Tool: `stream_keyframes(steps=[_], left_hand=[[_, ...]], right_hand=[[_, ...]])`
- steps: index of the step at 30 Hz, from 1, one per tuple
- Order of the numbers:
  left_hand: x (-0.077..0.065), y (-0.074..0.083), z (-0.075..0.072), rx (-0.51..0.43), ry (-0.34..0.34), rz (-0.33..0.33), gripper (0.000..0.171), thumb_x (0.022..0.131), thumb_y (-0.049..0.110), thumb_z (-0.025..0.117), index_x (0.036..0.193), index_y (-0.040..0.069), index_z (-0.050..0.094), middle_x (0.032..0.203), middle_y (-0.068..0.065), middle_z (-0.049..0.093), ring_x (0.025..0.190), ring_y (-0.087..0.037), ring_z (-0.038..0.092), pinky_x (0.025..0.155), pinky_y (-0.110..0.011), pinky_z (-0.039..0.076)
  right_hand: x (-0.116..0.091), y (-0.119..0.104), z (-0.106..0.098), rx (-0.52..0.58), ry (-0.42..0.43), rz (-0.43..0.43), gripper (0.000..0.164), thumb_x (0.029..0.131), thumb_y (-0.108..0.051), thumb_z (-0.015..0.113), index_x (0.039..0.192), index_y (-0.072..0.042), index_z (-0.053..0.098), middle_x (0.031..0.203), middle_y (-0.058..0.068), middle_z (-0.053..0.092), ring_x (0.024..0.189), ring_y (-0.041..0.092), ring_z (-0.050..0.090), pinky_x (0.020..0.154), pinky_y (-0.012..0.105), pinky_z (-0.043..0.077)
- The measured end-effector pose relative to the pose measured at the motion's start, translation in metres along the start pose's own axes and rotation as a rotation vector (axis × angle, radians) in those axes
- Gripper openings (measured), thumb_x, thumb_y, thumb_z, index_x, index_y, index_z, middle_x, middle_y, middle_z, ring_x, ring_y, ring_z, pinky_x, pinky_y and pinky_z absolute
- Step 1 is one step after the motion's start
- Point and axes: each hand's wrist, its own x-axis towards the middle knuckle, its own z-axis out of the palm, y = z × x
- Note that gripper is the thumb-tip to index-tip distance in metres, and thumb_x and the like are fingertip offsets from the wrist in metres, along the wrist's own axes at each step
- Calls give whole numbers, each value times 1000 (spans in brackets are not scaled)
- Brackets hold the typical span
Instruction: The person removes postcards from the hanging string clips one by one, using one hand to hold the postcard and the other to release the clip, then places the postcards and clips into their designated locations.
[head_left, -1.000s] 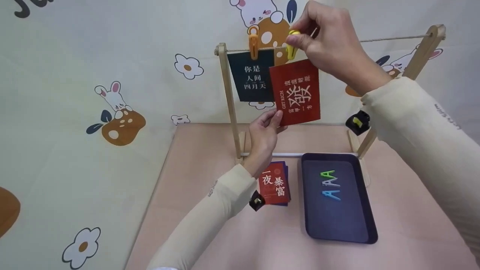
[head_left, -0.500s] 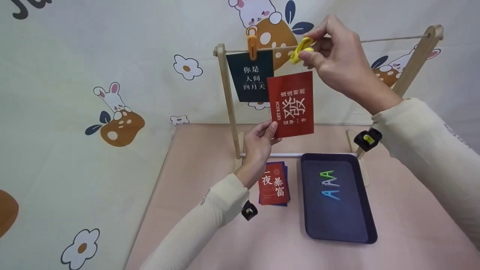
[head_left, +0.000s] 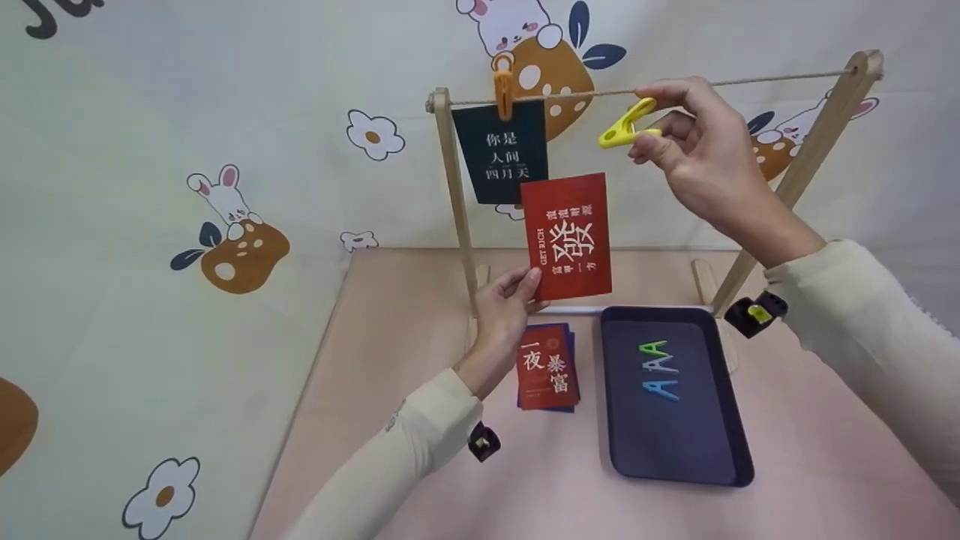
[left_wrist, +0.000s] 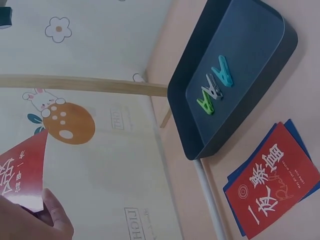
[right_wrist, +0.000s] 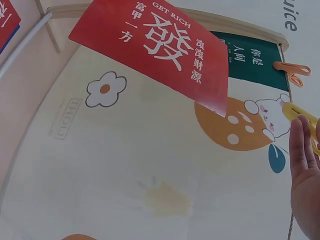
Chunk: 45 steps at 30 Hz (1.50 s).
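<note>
My left hand (head_left: 504, 311) pinches a red card (head_left: 567, 236) with white characters by its lower left corner, below the rope. Up at the rope (head_left: 585, 95), my right hand (head_left: 705, 146) holds a yellow clothespin (head_left: 628, 124) between thumb and fingers, to the upper right of the card and apart from it. A dark green card (head_left: 501, 154) hangs near the rope's left end under an orange clothespin (head_left: 504, 88). The red card overlaps the green card's lower right corner in the head view. In the right wrist view, the yellow clothespin (right_wrist: 301, 117) is partly cut off.
The rope runs between two wooden posts (head_left: 817, 157), joined low down by a white bar (head_left: 574, 310). On the pink table, a dark tray (head_left: 679, 442) bears green, grey and blue clothespins (head_left: 661, 388). A stack of cards (head_left: 549, 367), red on top, lies left of it.
My left hand has lowered the red card and drawn it slightly left. My right hand has moved right and down with the yellow clothespin, which has turned from upright to slanted.
</note>
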Motion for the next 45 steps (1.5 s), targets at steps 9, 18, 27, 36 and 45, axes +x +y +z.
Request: stream_keyframes(steps=[9,18,27,36,45], left_hand=[[-2,-13,-4,16,9,-13,28,85,21,63,109,5,65,101,-11,68,84,-17,68,73,-31,59],[-4,-32,-17,53,58,-34,34,82,24,66,112,8,65,101,-10,68,75,-16,68,69,-30,59],[-2,-58,-28,85,103,-86,35,80,28,68,111,11,67,96,-8,69,73,-16,69,67,-27,58],[-7,-93,-38,56,113,-110,37,80,27,69,111,6,65,102,-12,69,79,-14,68,73,-33,58],[-4,-121,-49,47,140,-141,43,78,34,70,111,7,65,100,-10,70,81,-14,68,73,-30,58]], right_hand=[[-18,23,1,80,-6,3,42,89,0,54,128,-8,45,115,8,53,87,16,63,78,16,54],[-44,47,9,133,-65,3,45,89,3,52,132,-8,43,118,13,52,91,19,64,75,18,55],[-62,86,22,107,-117,70,44,89,-8,57,130,-16,45,123,6,54,91,11,66,73,19,56],[-90,107,36,-110,-121,134,46,86,-19,62,129,-22,46,124,-1,60,86,8,67,65,20,56],[-121,139,48,-90,-121,202,44,88,-16,59,129,-22,45,123,4,61,84,10,67,63,22,56]])
